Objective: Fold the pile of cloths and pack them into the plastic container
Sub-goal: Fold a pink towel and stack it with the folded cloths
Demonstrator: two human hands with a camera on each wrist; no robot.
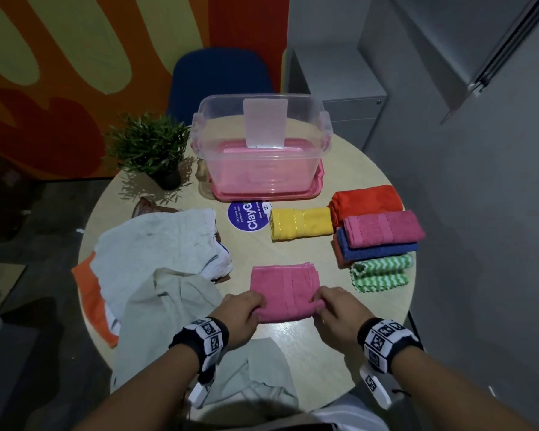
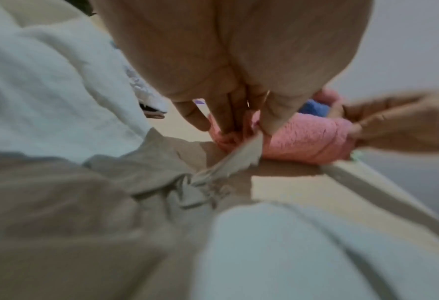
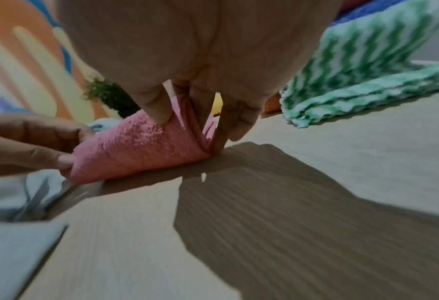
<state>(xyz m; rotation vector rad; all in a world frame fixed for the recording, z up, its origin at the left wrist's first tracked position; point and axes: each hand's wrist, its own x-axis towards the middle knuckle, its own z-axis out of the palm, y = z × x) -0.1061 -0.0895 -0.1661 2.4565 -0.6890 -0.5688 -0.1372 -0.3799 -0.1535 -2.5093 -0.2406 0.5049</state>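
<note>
A pink cloth (image 1: 283, 289) lies folded near the front of the round table (image 1: 293, 346). My left hand (image 1: 245, 309) pinches its near left corner, and my right hand (image 1: 333, 306) pinches its near right corner. The wrist views show the same pink cloth (image 2: 308, 142) (image 3: 136, 148) lifted at its near edge, held between the fingers (image 2: 226, 119) (image 3: 159, 109) of each hand. The clear plastic container (image 1: 262, 144) stands at the table's far side on a pink lid (image 1: 311, 195). A pile of unfolded pale cloths (image 1: 156, 259) lies to the left.
Folded cloths sit to the right: yellow (image 1: 301, 223), orange-red (image 1: 366, 200), magenta (image 1: 383, 228) on blue (image 1: 380, 250), and green zigzag (image 1: 380, 272). A potted plant (image 1: 151, 147) stands at the back left. A blue round sticker (image 1: 248, 217) lies mid-table. A blue chair (image 1: 221, 76) stands behind.
</note>
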